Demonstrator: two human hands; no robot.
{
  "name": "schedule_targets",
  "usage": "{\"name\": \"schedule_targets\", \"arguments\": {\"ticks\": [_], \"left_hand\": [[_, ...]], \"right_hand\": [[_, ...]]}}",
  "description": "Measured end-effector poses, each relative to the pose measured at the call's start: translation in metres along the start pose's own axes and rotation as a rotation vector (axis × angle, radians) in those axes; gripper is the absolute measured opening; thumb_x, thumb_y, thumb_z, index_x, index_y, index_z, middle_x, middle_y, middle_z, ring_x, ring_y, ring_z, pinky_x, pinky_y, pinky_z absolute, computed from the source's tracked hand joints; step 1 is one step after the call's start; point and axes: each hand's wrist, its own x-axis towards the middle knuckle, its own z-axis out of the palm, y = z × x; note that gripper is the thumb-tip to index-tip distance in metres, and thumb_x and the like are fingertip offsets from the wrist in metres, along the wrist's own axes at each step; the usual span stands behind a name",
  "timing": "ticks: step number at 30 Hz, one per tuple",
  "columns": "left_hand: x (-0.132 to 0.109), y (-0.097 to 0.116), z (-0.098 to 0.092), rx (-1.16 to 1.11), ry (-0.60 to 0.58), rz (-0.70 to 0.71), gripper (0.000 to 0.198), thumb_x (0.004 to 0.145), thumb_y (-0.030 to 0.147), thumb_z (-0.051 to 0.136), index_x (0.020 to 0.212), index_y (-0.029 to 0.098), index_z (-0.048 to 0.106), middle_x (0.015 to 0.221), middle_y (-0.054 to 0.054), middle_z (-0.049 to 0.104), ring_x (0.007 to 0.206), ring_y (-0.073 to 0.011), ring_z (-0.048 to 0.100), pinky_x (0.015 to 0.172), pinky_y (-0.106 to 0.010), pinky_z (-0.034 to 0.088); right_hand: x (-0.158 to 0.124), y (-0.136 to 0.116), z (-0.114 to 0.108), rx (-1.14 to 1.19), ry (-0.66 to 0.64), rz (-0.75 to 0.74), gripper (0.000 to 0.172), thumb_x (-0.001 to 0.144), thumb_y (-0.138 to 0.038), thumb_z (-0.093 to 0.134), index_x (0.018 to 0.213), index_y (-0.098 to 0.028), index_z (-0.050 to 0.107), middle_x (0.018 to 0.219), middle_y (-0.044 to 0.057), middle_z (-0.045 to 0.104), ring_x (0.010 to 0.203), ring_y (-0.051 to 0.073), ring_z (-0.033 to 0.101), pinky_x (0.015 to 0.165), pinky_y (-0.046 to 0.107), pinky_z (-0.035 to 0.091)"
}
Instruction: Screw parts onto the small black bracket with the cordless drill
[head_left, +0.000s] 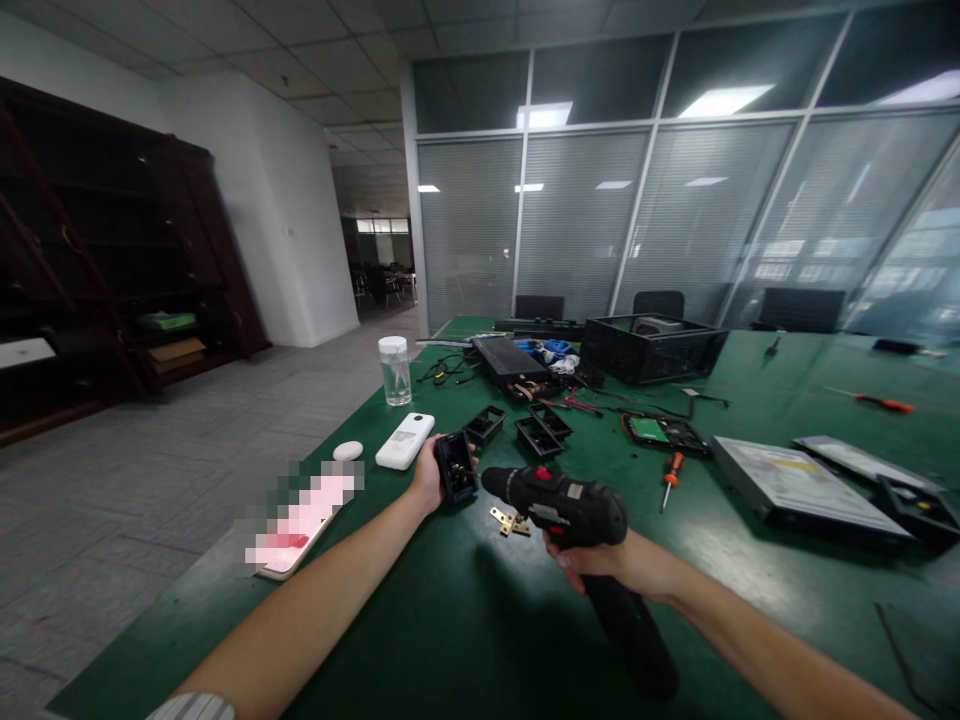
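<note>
My right hand (592,560) is wrapped round the grip of a black cordless drill (566,505), its chuck pointing left. In my left hand (429,475) is a small black plastic box (456,468), held tilted with its open side toward the drill. The drill's tip is at the box's opening; whether it touches a screw inside I cannot tell. Brass-coloured metal pieces (510,522) lie on the table just below the drill's chuck. Behind the box sit similar black plastic boxes (485,425), several in all.
On the green table (420,640) stand a clear jar (395,372), a white power bank (406,441) and a phone (300,540) at left. An orange screwdriver (672,480), a silver disc drive (806,490) and a green circuit board (656,430) lie right. A black computer case (652,350) stands behind.
</note>
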Motion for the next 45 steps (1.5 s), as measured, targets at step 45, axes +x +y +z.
{"name": "schedule_targets", "arguments": {"ticks": [45], "left_hand": [[0.0046,-0.0018,-0.0067,0.032,-0.012,0.008,0.039,0.075,0.039,0.040,0.085,0.008,0.061,0.081,-0.014,0.065,0.067,-0.0242,0.062,0.057,-0.037,0.049]], "right_hand": [[0.0017,0.0045,-0.0021,0.010,0.008,-0.003,0.023,0.070,-0.028,0.064,0.086,-0.014,0.055,0.067,-0.001,0.054,0.055,0.011,0.052,0.054,0.024,0.039]]}}
